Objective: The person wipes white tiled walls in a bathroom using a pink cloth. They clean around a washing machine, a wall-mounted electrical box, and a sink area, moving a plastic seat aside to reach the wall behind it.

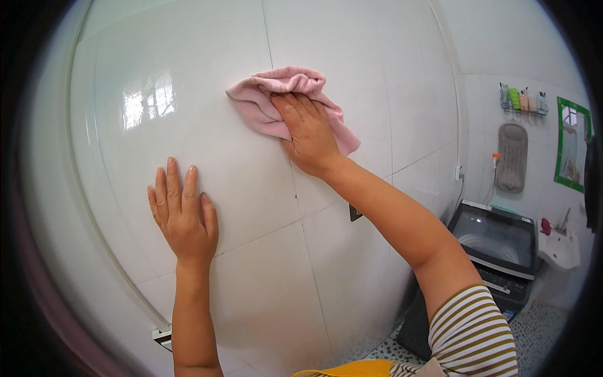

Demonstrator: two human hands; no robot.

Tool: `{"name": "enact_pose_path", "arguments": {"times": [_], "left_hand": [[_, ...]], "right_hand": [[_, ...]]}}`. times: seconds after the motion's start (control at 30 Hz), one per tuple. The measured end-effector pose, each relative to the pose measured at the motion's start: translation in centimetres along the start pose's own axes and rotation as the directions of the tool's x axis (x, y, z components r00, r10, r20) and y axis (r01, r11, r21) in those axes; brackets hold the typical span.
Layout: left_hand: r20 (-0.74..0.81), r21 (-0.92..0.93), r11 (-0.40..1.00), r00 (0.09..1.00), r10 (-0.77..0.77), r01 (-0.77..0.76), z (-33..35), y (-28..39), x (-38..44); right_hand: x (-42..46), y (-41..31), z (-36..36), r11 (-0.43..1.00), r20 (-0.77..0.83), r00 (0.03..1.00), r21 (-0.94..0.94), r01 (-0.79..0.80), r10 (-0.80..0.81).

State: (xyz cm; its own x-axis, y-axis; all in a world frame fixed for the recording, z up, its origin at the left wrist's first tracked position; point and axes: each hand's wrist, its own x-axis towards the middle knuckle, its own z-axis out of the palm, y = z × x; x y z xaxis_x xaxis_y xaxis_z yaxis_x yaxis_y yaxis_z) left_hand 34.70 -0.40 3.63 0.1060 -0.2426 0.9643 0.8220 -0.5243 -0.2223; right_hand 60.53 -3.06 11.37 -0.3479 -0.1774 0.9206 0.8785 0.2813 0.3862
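Observation:
A bunched pink cloth lies against the glossy white tiled wall. My right hand presses it to the tiles, its fingertips partly tucked into the folds. Lower and to the left, my left hand rests against the wall with its palm towards the tiles, fingers pointing up and spread, holding nothing. Dark joint lines run between the large tiles, and one joint passes behind the cloth.
A dark wall fitting sits partly behind my right forearm. At right stand a top-loading washing machine and a white washbasin. Above hang a grey bath board, a wire rack and a green-framed mirror. Trunking runs down at left.

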Motion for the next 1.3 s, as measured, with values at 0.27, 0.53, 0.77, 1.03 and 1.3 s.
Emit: {"name": "enact_pose_path", "arguments": {"times": [0.27,0.53,0.77,1.03,1.3], "left_hand": [[0.012,0.029,1.000,1.000,0.003,-0.004,0.8,0.1,-0.6],[0.018,0.089,0.996,0.999,0.031,-0.033,1.2,0.1,-0.7],[-0.003,0.152,0.985,0.996,0.084,-0.083,1.5,0.6,-0.3],[0.017,0.188,0.976,0.994,0.111,-0.112,1.9,1.0,-0.2],[0.058,0.238,0.966,0.995,0.085,-0.096,1.8,1.1,-0.5]], "right_hand": [[2.2,4.1,0.4,0.999,-0.019,1.000,-0.034,0.024,-0.025],[5.4,9.6,0.3,0.997,-0.159,0.987,-0.076,0.005,-0.017],[5.9,16.1,-1.2,0.995,-0.237,0.969,-0.054,-0.080,0.065],[1.2,27.9,-6.8,0.980,-0.262,0.949,-0.051,-0.194,0.174],[-10.0,37.8,-13.2,0.877,-0.330,0.844,-0.085,-0.474,0.424]]}}
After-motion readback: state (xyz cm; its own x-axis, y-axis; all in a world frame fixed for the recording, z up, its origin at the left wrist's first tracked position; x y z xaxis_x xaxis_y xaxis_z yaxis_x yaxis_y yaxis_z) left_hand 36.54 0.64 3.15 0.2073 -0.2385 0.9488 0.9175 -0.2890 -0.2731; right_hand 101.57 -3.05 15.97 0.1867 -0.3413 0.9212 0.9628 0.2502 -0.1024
